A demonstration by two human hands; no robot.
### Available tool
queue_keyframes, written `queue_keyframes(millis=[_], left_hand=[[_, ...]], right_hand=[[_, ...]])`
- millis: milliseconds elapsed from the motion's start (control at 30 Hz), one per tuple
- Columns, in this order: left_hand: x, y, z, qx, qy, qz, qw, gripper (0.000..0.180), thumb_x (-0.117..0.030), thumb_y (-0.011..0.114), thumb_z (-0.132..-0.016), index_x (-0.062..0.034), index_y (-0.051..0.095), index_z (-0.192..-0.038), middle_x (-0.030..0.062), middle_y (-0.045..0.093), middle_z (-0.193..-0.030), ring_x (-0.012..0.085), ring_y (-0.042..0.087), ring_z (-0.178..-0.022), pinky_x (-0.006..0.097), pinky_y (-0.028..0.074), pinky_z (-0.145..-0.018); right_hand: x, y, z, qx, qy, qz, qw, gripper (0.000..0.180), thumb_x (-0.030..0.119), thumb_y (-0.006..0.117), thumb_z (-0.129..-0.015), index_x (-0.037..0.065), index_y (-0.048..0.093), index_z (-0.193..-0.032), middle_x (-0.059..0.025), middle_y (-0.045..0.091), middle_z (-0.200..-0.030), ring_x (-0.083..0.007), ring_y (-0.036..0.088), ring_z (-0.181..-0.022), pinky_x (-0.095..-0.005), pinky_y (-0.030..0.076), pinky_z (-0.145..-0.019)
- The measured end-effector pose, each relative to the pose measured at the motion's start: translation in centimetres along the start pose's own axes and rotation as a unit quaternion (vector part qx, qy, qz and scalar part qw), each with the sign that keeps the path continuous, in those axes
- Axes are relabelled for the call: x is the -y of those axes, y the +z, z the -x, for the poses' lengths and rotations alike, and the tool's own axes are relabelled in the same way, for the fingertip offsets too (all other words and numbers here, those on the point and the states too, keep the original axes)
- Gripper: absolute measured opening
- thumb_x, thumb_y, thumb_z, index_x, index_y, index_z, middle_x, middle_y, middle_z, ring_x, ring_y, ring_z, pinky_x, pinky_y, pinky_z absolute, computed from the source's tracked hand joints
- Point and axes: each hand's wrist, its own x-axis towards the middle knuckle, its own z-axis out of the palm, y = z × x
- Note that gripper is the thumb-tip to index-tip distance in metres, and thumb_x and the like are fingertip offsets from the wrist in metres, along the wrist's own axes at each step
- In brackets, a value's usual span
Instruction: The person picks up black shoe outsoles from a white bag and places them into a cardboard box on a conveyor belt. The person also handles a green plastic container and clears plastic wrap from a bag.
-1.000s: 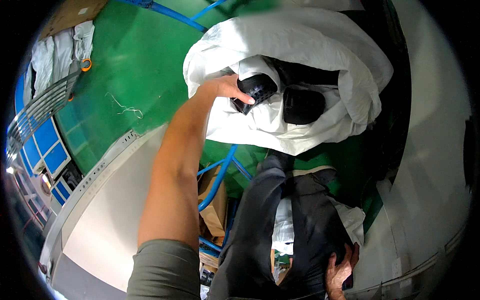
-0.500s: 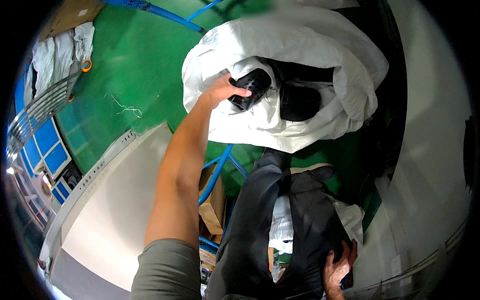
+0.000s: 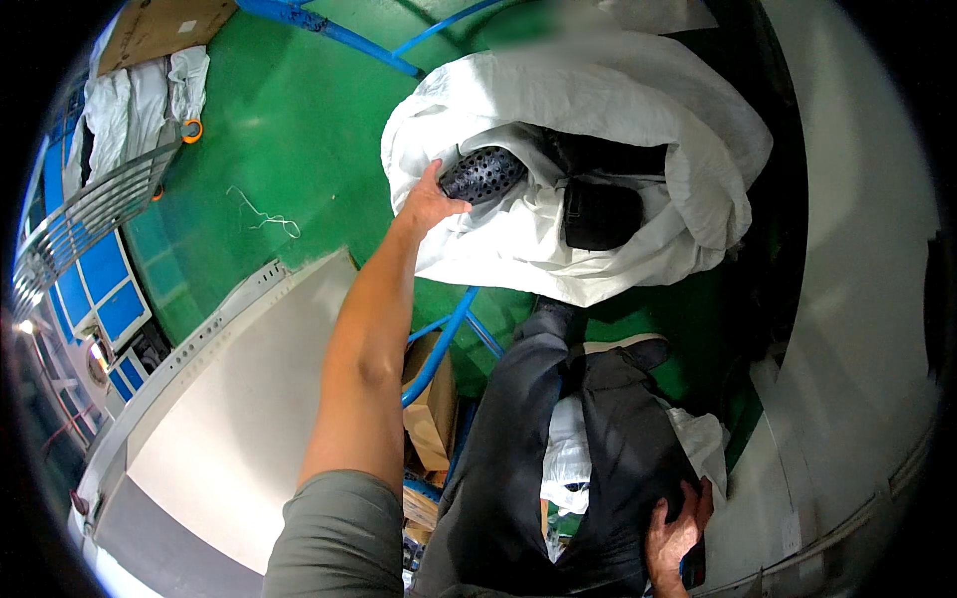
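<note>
black perforated piece (image 3: 484,174): long axis laid left-right in upper centre, inside white sack (image 3: 598,249)
left hand (image 3: 431,204): closed on its left end
right hand (image 3: 676,533): fingers curled, pressed on dark trousers (image 3: 618,448), lower right

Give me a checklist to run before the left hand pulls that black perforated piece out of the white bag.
1. Left hand on the black perforated piece: ok, thumb and fingers touch its near end.
2. Firm grip around the piece: cannot tell, the fingers are partly hidden behind it.
3. White bag mouth open: ok, the fabric is folded back around the parts.
4. Piece free of the other black part: ok, white fabric shows between them.
5. Right hand free to help: not ok, it rests low on dark fabric by the person's leg.
6. Green floor beside the bag: not ok, a loose string lies there.
</note>
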Motion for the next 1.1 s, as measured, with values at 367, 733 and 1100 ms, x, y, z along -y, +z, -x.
queue_keyframes(millis=[367, 733, 1100], left_hand=[[3.6, 3.4, -0.3, -0.053, 0.062, 0.208, 0.975, 0.101, 0.008, 0.087, -0.06, -0.0012, 0.031, -0.144, 0.0147, 0.058, -0.129, 0.0234, 0.057, -0.117, 0.035, 0.048, -0.102], [-0.5, 1.8, 2.2, -0.056, 0.051, 0.115, 0.99, 0.078, 0.0, 0.089, -0.061, -0.0013, 0.045, -0.125, 0.0128, 0.061, -0.114, 0.0229, 0.06, -0.105, 0.035, 0.05, -0.095], [-2.1, -2.0, 6.0, -0.007, 0.131, 0.263, 0.956, 0.084, 0.003, 0.089, -0.062, 0.0042, 0.042, -0.132, 0.0107, 0.063, -0.118, 0.0196, 0.062, -0.106, 0.034, 0.05, -0.099]], right_hand=[[-0.1, -0.5, -0.2, -0.017, -0.043, 0.041, 0.998, 0.044, 0.029, 0.059, -0.092, -0.002, 0.059, -0.123, -0.0276, 0.042, -0.146, -0.0447, 0.039, -0.134, -0.0519, 0.031, -0.112], [1.0, -1.4, -0.8, 0.017, -0.016, 0.012, 1.0, 0.046, 0.024, 0.062, -0.087, -0.006, 0.059, -0.123, -0.0308, 0.039, -0.147, -0.0484, 0.037, -0.135, -0.0589, 0.032, -0.111], [1.4, -1.5, -0.8, -0.002, -0.019, 0.011, 1.0, 0.044, 0.022, 0.064, -0.086, -0.007, 0.061, -0.119, -0.0309, 0.042, -0.144, -0.0489, 0.04, -0.132, -0.0579, 0.033, -0.111]])
